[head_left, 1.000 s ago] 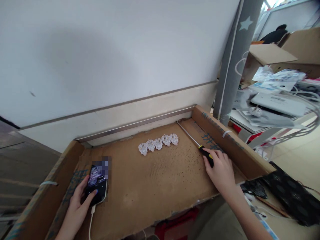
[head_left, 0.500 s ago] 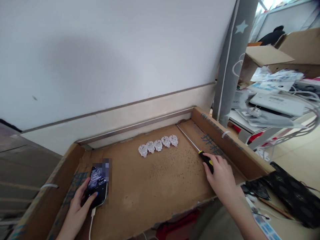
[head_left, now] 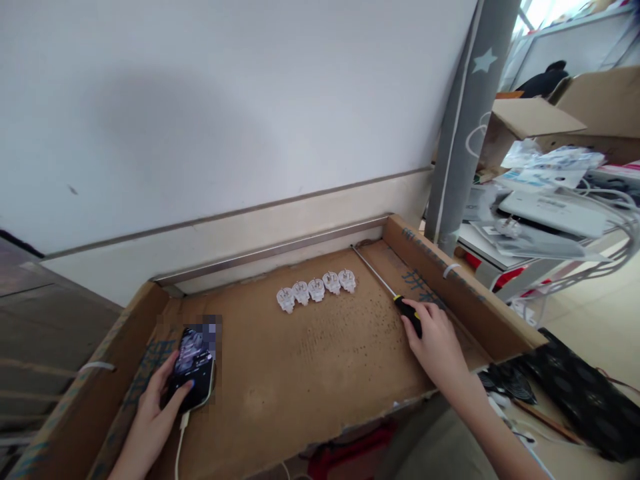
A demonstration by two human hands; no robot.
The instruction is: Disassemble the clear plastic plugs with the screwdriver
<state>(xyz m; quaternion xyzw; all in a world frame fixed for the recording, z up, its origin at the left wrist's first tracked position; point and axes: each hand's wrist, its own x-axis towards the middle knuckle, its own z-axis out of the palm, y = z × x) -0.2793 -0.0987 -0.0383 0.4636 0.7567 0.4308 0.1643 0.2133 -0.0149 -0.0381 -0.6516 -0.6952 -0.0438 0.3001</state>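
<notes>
My left hand (head_left: 159, 407) is wrapped round a phone (head_left: 196, 370) whose lit screen faces up, with the thumb on the glass. A white cable (head_left: 181, 440) runs down from its lower end. At the right, the fingers of my right hand (head_left: 434, 343) close over the black and yellow handle of a screwdriver (head_left: 381, 283). Its long shaft points away from me, the tip near the back edge of the cardboard tray (head_left: 280, 373). Between the hands, several clear plug pieces with metal pins (head_left: 316, 289) stand side by side in a slanting row on the cardboard.
The tray has raised cardboard walls (head_left: 465, 293) on both sides, and a white panel (head_left: 240, 120) rises behind it. A grey post (head_left: 463, 133) stands at the back right. Beyond it a table (head_left: 550, 207) carries bags, devices and cables. A person (head_left: 543, 81) is in the far background.
My right hand and the screwdriver have shifted slightly away from me and to the left. The left hand still holds the phone, and the row of plug pieces is unchanged.
</notes>
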